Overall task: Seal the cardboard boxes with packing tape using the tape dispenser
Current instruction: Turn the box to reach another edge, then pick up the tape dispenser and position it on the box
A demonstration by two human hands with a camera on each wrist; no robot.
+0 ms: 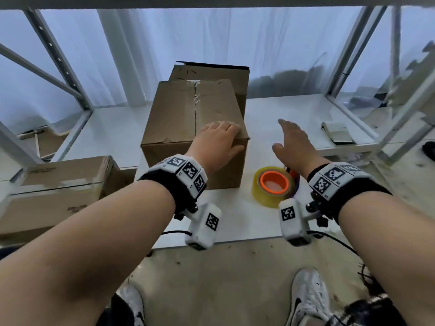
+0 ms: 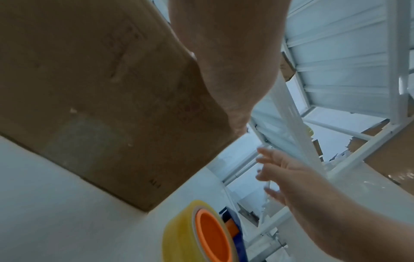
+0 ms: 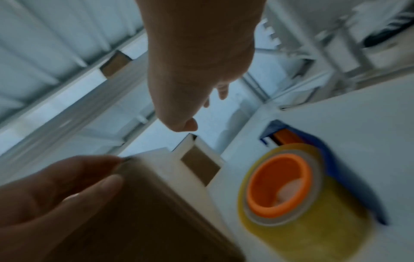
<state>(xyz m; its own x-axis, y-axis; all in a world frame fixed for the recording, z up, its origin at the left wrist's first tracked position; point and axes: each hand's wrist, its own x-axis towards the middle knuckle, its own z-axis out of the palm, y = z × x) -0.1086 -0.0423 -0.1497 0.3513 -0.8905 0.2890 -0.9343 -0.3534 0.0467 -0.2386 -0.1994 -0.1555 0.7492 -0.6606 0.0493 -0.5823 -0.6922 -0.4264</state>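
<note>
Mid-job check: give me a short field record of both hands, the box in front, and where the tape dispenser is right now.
left hand: fingers flat on the near right top corner of the box, thumb on its right side
right hand: open, in the air over the table, holds nothing
box: flaps closed, centre seam visible
tape dispenser: on the table, right of the box, untouched
second box: behind the first

light: cool daylight through rear curtains; wrist views blurred; edges bowed by wide-angle lens
</note>
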